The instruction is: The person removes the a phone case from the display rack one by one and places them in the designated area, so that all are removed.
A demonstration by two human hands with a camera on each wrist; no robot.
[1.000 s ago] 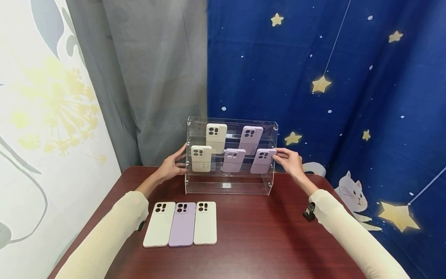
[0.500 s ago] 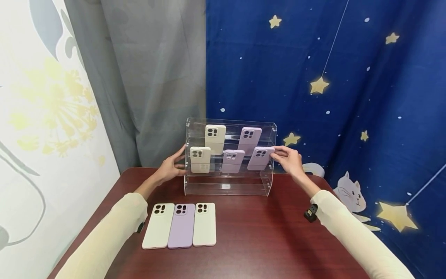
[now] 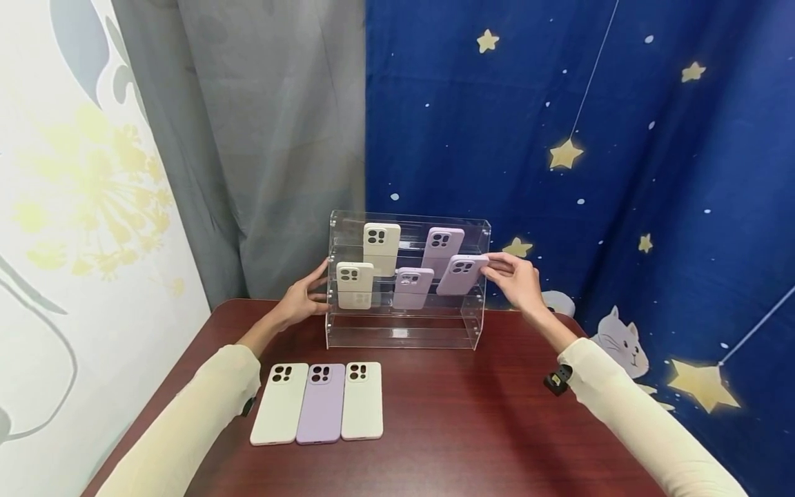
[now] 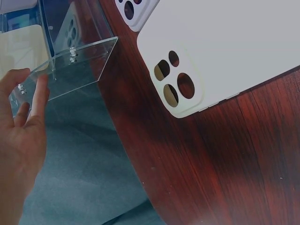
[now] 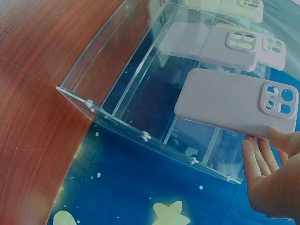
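Observation:
My right hand (image 3: 517, 279) pinches a purple phone case (image 3: 461, 275) by its upper right edge, in front of the right end of a clear acrylic display rack (image 3: 404, 338). In the right wrist view that held case (image 5: 225, 101) shows whole, its camera cutout near the thumb. My left hand (image 3: 301, 301) touches the rack's left side panel, fingers spread; the left wrist view has the fingertips right at the clear panel (image 4: 75, 77). On the rack stand two more purple cases, one upper (image 3: 442, 247) and one lower (image 3: 413, 288), and two cream cases, one upper (image 3: 381, 250) and one lower (image 3: 355, 285).
Flat on the dark red table (image 3: 447, 428) before the rack lie a cream case (image 3: 279, 407), a purple case (image 3: 321, 407) and another cream case (image 3: 363, 404), side by side. Behind the table hang a grey curtain (image 3: 286, 138) and a blue star-patterned curtain (image 3: 447, 124).
The purple case in my right hand has risen from the rack's lower row, with its full lower part now in front of the ledge. My left hand has stayed at the rack's side.

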